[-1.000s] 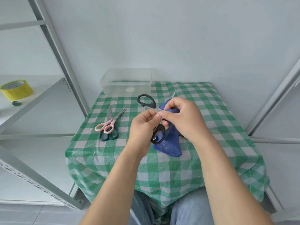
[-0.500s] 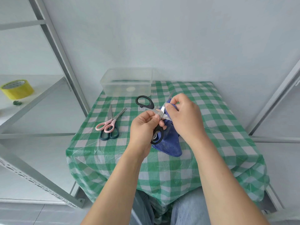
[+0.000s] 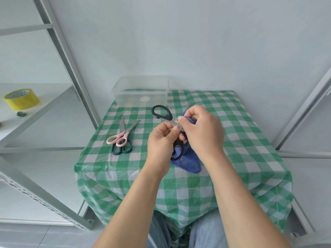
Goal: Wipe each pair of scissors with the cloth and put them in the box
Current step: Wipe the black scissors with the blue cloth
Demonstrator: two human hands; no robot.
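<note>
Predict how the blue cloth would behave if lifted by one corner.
Probably floppy: the blue cloth droops in folds below the right hand. Likely light, since that hand alone carries it. Its textured surface suggests little slipping.

Ground: green-and-white checked plastic tablecloth (image 3: 232, 140). Above its centre, black-handled, silver-bladed steel scissors (image 3: 162, 113) against a deep blue terry cloth (image 3: 188, 162). Toward its left edge, pale pink-handled scissors (image 3: 120, 139) over dark teal-handled scissors (image 3: 125, 150), both with silver blades. At its far left corner, clear colourless plastic box (image 3: 125, 93). Left of the tablecloth, bright yellow tape roll (image 3: 21, 100) on pale grey metal shelving (image 3: 59, 42). Below its near edge, light blue denim trousers (image 3: 206, 235).
</note>
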